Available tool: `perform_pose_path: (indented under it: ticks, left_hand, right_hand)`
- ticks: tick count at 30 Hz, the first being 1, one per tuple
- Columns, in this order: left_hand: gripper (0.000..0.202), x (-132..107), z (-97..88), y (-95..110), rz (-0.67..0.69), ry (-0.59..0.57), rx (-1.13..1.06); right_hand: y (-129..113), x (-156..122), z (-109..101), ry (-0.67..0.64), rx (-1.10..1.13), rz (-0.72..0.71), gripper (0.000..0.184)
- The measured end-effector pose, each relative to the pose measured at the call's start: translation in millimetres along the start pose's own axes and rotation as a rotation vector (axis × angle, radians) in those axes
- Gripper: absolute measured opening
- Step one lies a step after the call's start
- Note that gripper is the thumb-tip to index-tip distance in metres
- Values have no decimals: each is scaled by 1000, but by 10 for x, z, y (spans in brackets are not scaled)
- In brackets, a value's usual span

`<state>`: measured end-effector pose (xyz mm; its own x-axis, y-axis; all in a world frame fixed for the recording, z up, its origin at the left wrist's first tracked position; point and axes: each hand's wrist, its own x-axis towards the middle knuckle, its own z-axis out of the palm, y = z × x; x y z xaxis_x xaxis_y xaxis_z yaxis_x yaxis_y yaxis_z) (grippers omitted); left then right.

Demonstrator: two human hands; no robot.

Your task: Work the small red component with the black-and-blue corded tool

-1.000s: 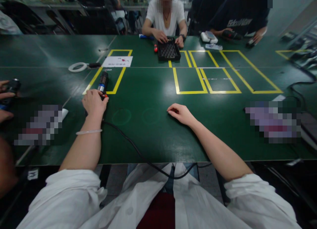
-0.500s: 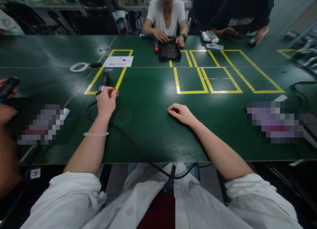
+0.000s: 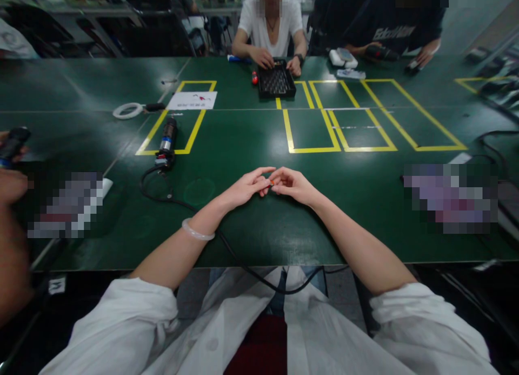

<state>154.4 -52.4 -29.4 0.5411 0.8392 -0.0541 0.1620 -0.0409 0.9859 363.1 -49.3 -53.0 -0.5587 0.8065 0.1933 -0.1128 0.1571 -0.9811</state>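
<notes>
My left hand (image 3: 245, 186) and my right hand (image 3: 294, 183) meet fingertip to fingertip over the middle of the green table (image 3: 251, 147). Between the fingertips sits a small orange piece (image 3: 272, 182); both hands pinch at it, fingers curled. Which hand bears it I cannot tell. A corded electric screwdriver (image 3: 166, 139) lies on the table to the left, apart from both hands, its black cable (image 3: 194, 207) running back past my left wrist and off the near edge.
Yellow tape rectangles (image 3: 310, 131) mark the table. A white ring (image 3: 126, 110) and paper sheet (image 3: 192, 100) lie far left. Across the table a person's hands rest at a black tray (image 3: 276, 83). Another person's hand (image 3: 10, 169) holds a dark tool at the left edge.
My left hand left the screwdriver, carried the small orange piece rightward and joined my right hand at the table's middle. The screwdriver stayed lying on the table.
</notes>
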Motion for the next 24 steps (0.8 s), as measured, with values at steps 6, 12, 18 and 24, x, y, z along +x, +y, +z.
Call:
perform_pose_path:
  ticks: [6,12,18,24]
  left_hand:
    - [51,1,-4,-119,-40,27,-170]
    - [38,10,-35,-179,-75,86,-126]
    - [37,-2,-10,-180,-59,72,-97]
    - [36,-18,11,-152,-38,83,-104]
  right_hand:
    - [31,1,-10,10,-56,-9,31]
    - [48,3,-39,41,-204,-35,27]
    - [41,-10,-37,37,-305,-50,23]
    - [53,-8,-26,57,-247,-12,29]
